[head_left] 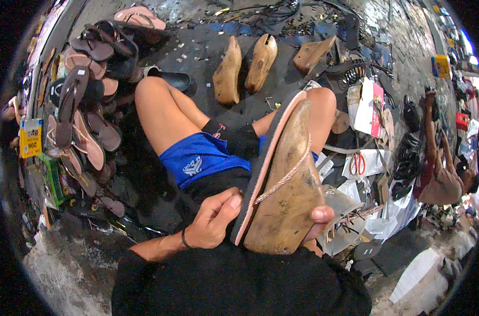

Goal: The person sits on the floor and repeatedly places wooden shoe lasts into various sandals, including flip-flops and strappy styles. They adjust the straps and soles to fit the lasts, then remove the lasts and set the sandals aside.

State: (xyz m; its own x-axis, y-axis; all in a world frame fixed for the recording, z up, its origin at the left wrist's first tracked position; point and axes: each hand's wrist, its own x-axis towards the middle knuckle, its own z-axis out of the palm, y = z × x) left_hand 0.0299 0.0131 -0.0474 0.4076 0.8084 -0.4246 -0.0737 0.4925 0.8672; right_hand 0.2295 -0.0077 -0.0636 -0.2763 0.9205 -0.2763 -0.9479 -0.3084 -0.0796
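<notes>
A wooden shoe last [284,218] stands on end before my body, its toe pointing up and away. A sandal with a dark sole and pink insole edge [250,203] lies along the last's left side. Its thin braided strap [287,181] crosses over the wood. My right hand [318,221] grips the last from the right near its heel, thumb showing and most fingers hidden behind it. My left hand [214,217] is closed in a pinch at the sole's left edge, low down. What sits between those fingertips is too small to make out.
Two wooden lasts [228,73] [261,63] and another tilted last [313,55] lie ahead on the dark floor. Sandals [73,100] are heaped at left. Red-handled scissors [357,164], papers and scraps clutter the right, where another person [442,179] sits farther off.
</notes>
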